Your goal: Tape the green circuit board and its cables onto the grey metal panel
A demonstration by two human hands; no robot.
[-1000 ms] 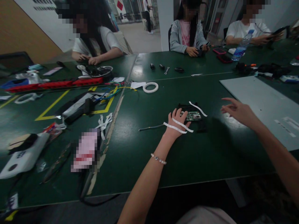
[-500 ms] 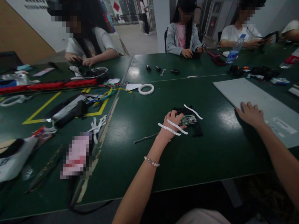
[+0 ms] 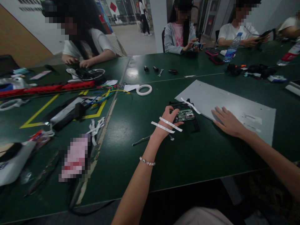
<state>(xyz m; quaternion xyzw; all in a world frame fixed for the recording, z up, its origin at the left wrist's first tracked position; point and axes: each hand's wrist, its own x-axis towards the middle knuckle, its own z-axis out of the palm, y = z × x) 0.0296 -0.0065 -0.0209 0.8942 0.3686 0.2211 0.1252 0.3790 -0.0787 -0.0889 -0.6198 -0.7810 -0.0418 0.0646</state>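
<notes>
My left hand point(image 3: 166, 120) curls its fingers and thumb around the left end of a green circuit board point(image 3: 187, 115). The board lies with a black plastic frame point(image 3: 196, 125) on the dark green table. Two white tape strips cross the back of this hand, and another white tape strip point(image 3: 191, 105) runs beside the frame's upper right. With fingers stretched out, my right hand point(image 3: 226, 121) rests flat on the near edge of a large grey panel point(image 3: 211, 95). The panel's left part reaches close behind the frame. A thin grey cable point(image 3: 142, 140) passes by my left wrist.
Behind lie a white tape roll point(image 3: 144, 90), a small wrench point(image 3: 160, 72) and dark small parts. Left are a red power strip point(image 3: 51, 87), cables and a black device point(image 3: 79, 110). Several people sit opposite; a water bottle point(image 3: 232, 48) stands at the back right.
The grey panel has slid left and turned, with my right hand on it, and is now close to the frame. My left hand's fingers have shifted slightly left on the board.
</notes>
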